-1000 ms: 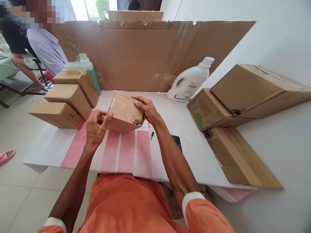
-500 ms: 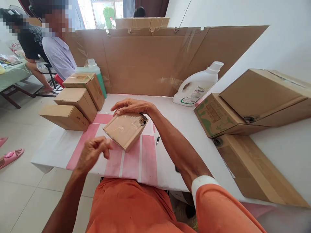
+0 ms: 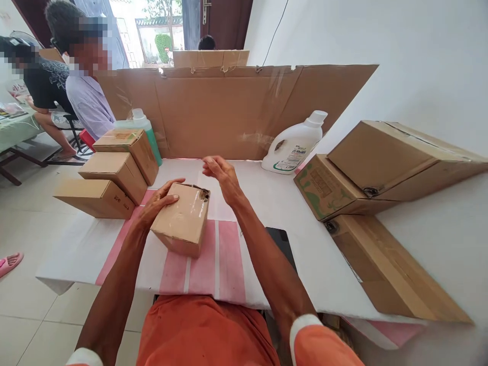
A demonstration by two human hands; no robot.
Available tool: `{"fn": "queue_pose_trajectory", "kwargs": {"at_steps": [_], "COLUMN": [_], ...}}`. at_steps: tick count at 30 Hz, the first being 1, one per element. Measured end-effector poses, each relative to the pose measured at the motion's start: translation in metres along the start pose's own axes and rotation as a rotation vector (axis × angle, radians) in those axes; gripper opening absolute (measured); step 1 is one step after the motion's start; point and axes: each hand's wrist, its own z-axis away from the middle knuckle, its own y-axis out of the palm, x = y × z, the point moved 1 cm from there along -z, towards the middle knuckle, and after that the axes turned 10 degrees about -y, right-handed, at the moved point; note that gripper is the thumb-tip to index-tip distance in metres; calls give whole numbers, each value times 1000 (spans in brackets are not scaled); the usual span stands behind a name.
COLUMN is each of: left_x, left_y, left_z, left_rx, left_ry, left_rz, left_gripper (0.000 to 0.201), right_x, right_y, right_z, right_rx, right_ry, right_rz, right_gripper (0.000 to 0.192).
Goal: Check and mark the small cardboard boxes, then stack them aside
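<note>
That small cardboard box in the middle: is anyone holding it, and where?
The left hand grips the small cardboard box by its far left top edge; the right hand hovers free.

Open tabletop [image 3: 263, 195] centre — 3 stacked boxes [image 3: 114, 170] left, cartons [image 3: 381, 168] right.

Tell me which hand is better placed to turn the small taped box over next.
Left, probably. The left hand already grips the small taped box along its left and far edges, while the right hand hovers open above the table behind it, touching nothing.
</note>
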Motion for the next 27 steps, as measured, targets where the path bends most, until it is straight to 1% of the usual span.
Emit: {"fn": "queue_pose_trajectory", "kwargs": {"at_steps": [1,3,5,7,9,10,12,14,17,19,21,24,27], "left_x": [3,10,15,17,18,18,17,14,4,-5,-13,-16,-14], "left_y": [-1,-1,6,15,24,28,33,39,51,63,75,87,92], "left_z": [5,17,29,38,44,45,46,47,54,61,65,65,61], "left_rx": [-53,-154,-229,-261,-273,-286,-331,-368,-402,-480,-582,-672,-728], "left_ry": [-2,20,57,105,166,204,289,349,328,326,358,361,341], "left_rz": [23,76,95,79,73,76,72,22,-179,-370,-512,-587,-645], "left_gripper": [75,66,58,51,46,45,44,43,38,35,32,33,37], "right_x": [-5,-13,-16,-12,-2,4,15,22,26,27,28,29,31], "right_y": [-2,6,26,46,57,57,50,38,25,23,24,25,24], "right_z": [17,54,87,108,113,112,106,101,104,111,117,121,121], "right_rx": [-35,-57,-118,-180,-207,-203,-170,-126,-78,-71,-88,-99,-80], "right_ry": [52,140,169,155,119,96,46,14,-7,-44,-82,-95,-104], "right_rz": [0,2,-15,-26,-16,-4,21,37,45,55,72,104,120], "right_gripper": [56,59,56,50,43,40,35,32,28,27,27,28,30]}}
